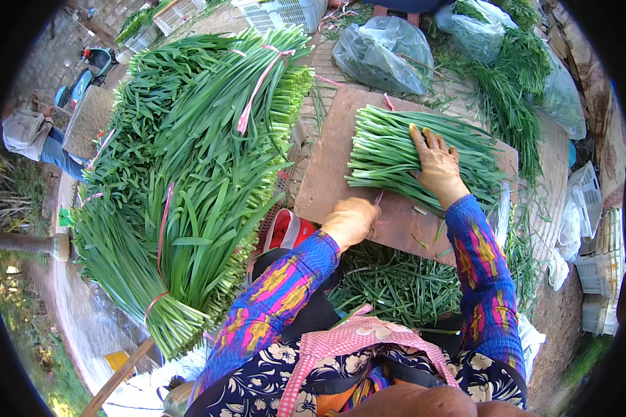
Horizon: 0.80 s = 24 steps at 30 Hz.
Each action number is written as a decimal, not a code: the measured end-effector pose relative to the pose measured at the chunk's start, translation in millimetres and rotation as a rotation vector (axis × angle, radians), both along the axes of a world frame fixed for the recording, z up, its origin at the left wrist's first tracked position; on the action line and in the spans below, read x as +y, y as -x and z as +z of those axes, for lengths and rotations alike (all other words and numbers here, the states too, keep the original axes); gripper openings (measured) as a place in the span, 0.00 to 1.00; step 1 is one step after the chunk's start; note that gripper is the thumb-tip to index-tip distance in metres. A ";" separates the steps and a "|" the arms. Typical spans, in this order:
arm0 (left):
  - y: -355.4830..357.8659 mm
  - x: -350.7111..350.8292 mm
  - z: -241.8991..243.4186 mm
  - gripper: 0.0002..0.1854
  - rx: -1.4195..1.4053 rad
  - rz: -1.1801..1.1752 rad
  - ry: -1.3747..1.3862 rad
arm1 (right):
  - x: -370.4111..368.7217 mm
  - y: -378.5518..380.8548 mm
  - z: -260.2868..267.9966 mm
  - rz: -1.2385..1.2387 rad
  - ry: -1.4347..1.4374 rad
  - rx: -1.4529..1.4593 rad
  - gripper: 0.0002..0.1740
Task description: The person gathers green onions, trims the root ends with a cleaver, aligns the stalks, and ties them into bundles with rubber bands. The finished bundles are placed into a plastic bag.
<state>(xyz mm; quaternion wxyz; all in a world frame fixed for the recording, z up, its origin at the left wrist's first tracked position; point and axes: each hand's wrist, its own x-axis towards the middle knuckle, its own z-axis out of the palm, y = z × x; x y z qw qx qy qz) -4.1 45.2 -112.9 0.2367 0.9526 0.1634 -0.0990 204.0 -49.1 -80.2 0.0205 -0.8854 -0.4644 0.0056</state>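
Note:
A bunch of garlic chives [386,151] lies across a brown board [323,156], its pale cut stems to the left and green leaves to the right. My right hand [441,164] rests on top of the bunch and holds it down, fingers spread over the stems. Just below the stems, my left hand [352,219] is closed around a pink tie strip [379,197]. A second pink end [388,101] shows beyond the far side of the bunch; whatever runs beneath the stems is hidden.
A large heap of garlic chives [188,140], partly tied in pink strips, stands at left. Loose leaves [396,286] lie below the board. Behind are a clear plastic bag [383,52] and a white crate [281,14]. Another person [41,135] is at far left.

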 end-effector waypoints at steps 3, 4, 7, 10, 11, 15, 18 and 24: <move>-4.6 8.3 2.6 0.08 -0.390 0.152 0.165 | -4.2 1.7 -6.8 -0.057 0.046 -0.006 0.55; -8.0 10.1 2.6 0.08 -0.576 0.092 0.243 | -3.7 4.4 -6.3 -0.071 0.121 -0.006 0.53; -28.1 11.1 2.5 0.09 -0.823 0.183 0.588 | -5.9 21.0 -0.3 -0.066 0.209 -0.095 0.50; -52.4 15.5 5.6 0.11 -0.624 0.487 1.238 | -16.9 22.1 16.3 -0.009 0.230 -0.036 0.54; -60.6 18.6 7.3 0.13 -0.657 0.514 1.248 | -23.2 13.2 24.6 0.049 0.199 0.068 0.56; -78.3 22.8 12.5 0.10 -0.699 0.593 1.323 | -20.8 -52.9 50.3 0.253 -0.177 0.226 0.43; -81.3 23.5 14.7 0.16 -0.766 0.579 1.368 | 42.4 -98.9 36.0 0.292 -0.520 0.065 0.19; -81.3 34.7 17.2 0.10 -0.596 0.543 1.251 | 162.5 -123.0 -31.7 -0.038 0.051 0.208 0.21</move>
